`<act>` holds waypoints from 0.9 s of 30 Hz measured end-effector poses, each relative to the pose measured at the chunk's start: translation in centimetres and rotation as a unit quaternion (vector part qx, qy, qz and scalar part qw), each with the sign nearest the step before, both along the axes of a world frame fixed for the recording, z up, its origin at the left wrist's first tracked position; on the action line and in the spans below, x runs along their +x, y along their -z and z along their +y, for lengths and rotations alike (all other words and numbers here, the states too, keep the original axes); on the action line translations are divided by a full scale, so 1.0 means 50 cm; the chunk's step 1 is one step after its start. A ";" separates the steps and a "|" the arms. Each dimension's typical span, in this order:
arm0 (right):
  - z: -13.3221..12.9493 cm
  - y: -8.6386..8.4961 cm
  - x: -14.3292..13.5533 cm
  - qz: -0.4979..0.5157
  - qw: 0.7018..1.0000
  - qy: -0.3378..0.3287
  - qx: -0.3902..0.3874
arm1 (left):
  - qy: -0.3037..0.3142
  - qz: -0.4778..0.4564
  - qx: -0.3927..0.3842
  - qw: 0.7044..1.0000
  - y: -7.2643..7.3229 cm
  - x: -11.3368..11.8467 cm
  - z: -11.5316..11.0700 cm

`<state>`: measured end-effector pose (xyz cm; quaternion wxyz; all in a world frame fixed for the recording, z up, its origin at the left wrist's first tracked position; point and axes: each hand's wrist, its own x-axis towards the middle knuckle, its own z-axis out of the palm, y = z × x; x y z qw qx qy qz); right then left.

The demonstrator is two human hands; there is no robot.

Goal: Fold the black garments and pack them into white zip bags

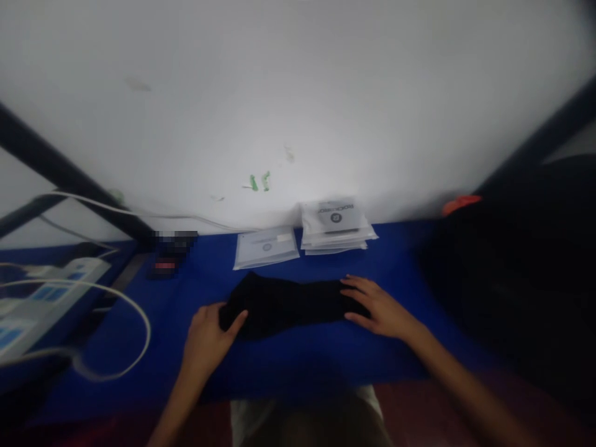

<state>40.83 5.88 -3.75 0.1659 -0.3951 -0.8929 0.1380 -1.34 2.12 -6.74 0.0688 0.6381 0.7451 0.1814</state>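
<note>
A black sock or folded black cloth [288, 304] lies flat on the blue table [298, 366]. My left hand [207, 335] grips its left end, thumb on top of the fabric. My right hand [375, 307] lies flat on its right end, fingers spread and pressing down. The view is blurred, so the cloth's exact shape is unclear.
Behind the cloth are a flat clear packet [266, 246] and a stack of clear packets [336, 226] against the white wall. A white power strip [41, 298] and white cable [135, 335] lie at left. A large pile of black fabric [516, 279] fills the right side.
</note>
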 end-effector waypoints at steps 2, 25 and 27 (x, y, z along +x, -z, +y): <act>-0.008 0.000 -0.007 -0.005 1.000 -0.008 -0.014 | 0.025 -0.045 0.000 0.999 -0.007 -0.001 0.005; -0.077 0.002 -0.114 -0.024 0.995 -0.100 -0.015 | 0.319 -0.132 0.081 0.935 -0.102 0.183 -0.038; -0.078 -0.002 -0.112 -0.012 0.995 -0.100 -0.001 | 0.189 -0.113 0.094 0.971 -0.086 0.155 -0.020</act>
